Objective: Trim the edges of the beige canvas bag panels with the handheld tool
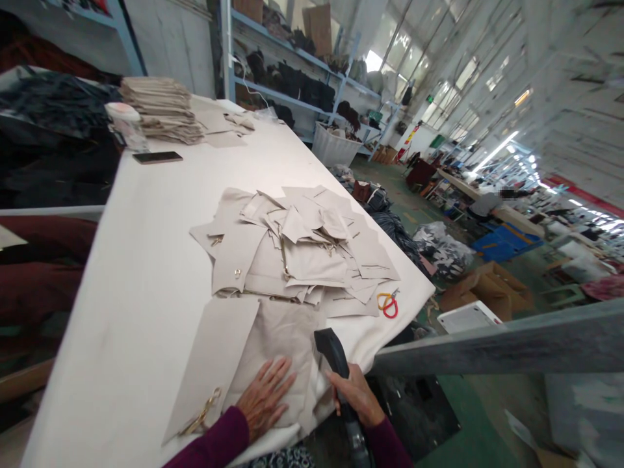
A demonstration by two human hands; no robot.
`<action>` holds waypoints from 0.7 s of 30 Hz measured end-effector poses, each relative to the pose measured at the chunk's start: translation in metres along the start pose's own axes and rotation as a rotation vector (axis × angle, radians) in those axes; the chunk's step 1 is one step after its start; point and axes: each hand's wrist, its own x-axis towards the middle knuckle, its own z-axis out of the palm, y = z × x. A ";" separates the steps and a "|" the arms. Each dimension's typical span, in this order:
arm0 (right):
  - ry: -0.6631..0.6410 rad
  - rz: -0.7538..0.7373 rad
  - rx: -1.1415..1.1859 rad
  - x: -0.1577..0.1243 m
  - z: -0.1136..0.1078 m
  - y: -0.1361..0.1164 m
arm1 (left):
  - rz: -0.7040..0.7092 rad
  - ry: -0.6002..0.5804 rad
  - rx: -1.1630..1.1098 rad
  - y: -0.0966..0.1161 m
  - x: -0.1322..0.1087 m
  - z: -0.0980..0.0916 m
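Note:
My left hand (pixel 266 396) lies flat with fingers spread on a beige fabric piece (pixel 277 344) at the near edge of the white table (pixel 146 273). My right hand (pixel 358 396) grips the handle of a black hand-held tool (pixel 336 361), whose head rests on the same fabric. A flat beige panel with a brass zipper (pixel 207 364) lies just left of my left hand. Beyond lies a loose heap of beige cut pieces (pixel 297 247). Small red and yellow snips (pixel 389 303) sit near the table's right edge.
A stack of folded beige pieces (pixel 163 107), a white container (pixel 124 123) and a black phone (pixel 157 157) sit at the far end. Dark fabric piles lie left. Blue shelving (pixel 292 71), a white basket (pixel 334 146), cardboard boxes and other worktables fill the hall to the right.

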 end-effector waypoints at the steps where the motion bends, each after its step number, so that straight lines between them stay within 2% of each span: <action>1: 0.001 0.005 0.003 0.002 0.002 0.002 | 0.005 0.002 0.006 0.001 0.000 0.000; 7: 0.030 0.057 -0.008 0.033 0.004 0.009 | 0.025 -0.002 0.018 0.000 0.000 -0.001; 13: 0.060 0.052 -0.052 0.065 0.001 0.004 | 0.005 -0.012 0.033 0.000 0.002 0.002; 17: 0.097 0.039 -0.054 0.071 -0.001 -0.004 | 0.001 -0.010 0.024 0.000 0.003 0.002; 21: 0.192 -0.003 -0.026 0.063 -0.008 -0.014 | 0.015 -0.034 -0.020 -0.001 0.002 -0.002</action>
